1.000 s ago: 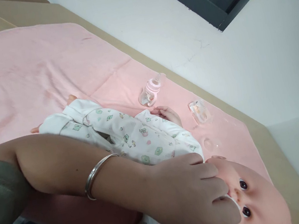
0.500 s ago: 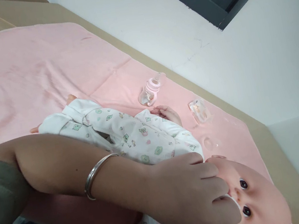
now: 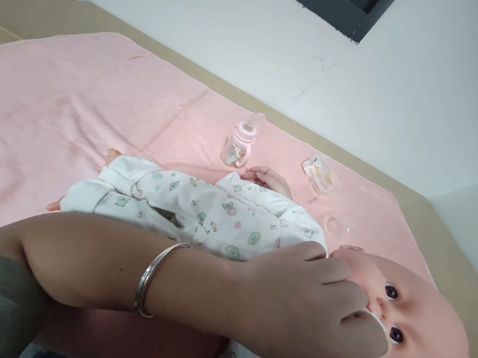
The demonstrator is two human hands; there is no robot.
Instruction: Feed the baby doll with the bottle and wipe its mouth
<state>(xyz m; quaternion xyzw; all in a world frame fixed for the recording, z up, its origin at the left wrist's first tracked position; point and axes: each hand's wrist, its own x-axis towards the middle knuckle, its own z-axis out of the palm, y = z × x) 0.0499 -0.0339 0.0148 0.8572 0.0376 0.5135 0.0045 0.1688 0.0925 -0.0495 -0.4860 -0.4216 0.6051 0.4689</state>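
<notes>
— What is that hand [image 3: 300, 308] doing at the doll [image 3: 237, 227]?

— It lies across the doll's chin and mouth, fingers drawn together over a small white piece [image 3: 376, 322] pressed at the doll's lips. I can't make out what the piece is; most of it is hidden under the fingers. Which of the person's hands it is, I would not swear to either; it looks like the left, with a silver bangle [image 3: 157, 279] on the forearm.

— And the other hand?

— Nowhere I can see.

— Where does the doll lie?

— On its back on the pink blanket [image 3: 51, 112], with its head toward the near corner of the blanket and its feet pointing away. It wears a white printed sleepsuit, and its eyes are open.

— Anything else near the doll?

— A small pink baby bottle [image 3: 240, 141] lies on its side on the blanket, just beyond the doll's raised hand. Further along from the doll, toward the wall [image 3: 344, 96], there is a little clear packet [image 3: 320, 174] with something orange inside, and between that packet and the doll's head rests a clear round cap [image 3: 333, 226]. The blanket covers a tan table [image 3: 435, 244] that runs along the white wall, well behind the doll.
</notes>
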